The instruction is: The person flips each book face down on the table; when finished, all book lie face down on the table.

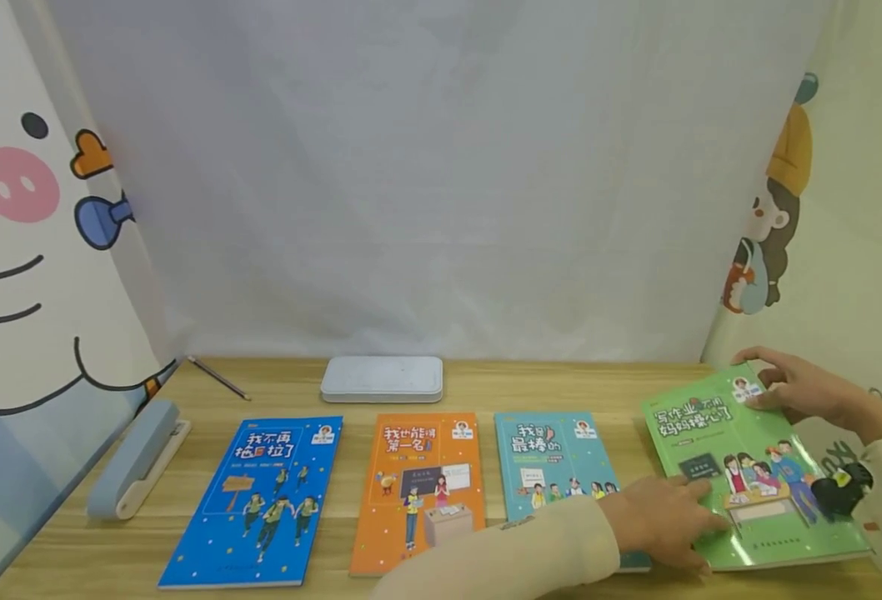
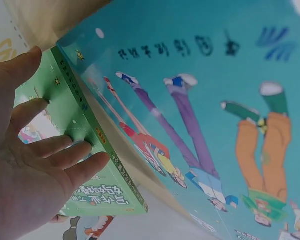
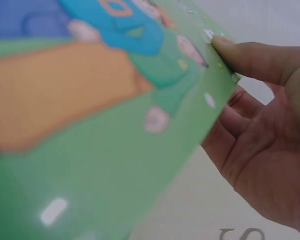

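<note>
At the tabletop's (image 1: 486,387) right end, the right hand (image 1: 801,387) pinches the green book's (image 1: 749,467) far corner while flat left-hand fingers (image 1: 699,521) press its near edge; it could slip onto the teal book (image 1: 553,458).

The left hand (image 1: 662,518) and its sleeve cover the low corner of the teal book (image 1: 553,458) and a bit of the green book (image 1: 749,467); the fingers (image 3: 230,115) of the right hand (image 3: 262,150) go under the green book's edge, so their tips are hidden; that cover looks blurry up close; the small print on the blue book (image 1: 261,500) is too tiny to read.
</note>
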A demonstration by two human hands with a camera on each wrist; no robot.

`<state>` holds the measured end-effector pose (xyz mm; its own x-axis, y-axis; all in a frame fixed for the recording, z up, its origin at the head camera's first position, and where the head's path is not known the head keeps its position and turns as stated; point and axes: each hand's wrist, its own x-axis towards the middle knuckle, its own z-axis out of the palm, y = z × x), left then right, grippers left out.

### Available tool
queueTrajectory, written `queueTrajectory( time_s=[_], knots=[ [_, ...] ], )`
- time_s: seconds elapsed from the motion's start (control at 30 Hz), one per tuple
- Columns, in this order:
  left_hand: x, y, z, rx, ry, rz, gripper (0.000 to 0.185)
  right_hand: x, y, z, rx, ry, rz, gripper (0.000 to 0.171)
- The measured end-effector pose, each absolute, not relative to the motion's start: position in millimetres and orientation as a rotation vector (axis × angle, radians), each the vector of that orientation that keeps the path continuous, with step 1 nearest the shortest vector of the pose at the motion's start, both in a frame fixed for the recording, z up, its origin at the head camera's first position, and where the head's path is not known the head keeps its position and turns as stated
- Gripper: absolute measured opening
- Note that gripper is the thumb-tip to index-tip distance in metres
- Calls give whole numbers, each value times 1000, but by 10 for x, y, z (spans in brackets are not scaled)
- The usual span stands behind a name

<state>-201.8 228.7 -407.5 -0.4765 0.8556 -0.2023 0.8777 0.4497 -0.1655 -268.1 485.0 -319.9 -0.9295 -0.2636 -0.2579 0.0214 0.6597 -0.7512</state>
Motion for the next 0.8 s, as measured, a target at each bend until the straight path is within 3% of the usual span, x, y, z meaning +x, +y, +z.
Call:
queueTrajectory(
  time_s=[0.2, 0.8],
  knots=[
    [-2031, 2252, -4062, 1584, 2635, -321, 57, -2657, 4750, -3081, -187, 2596, -1146, 49],
    [-2135, 2216, -3936, 1505, 2784, -168, 67, -2457, 4666, -2889, -248, 2910, -1221, 53]
  ],
)
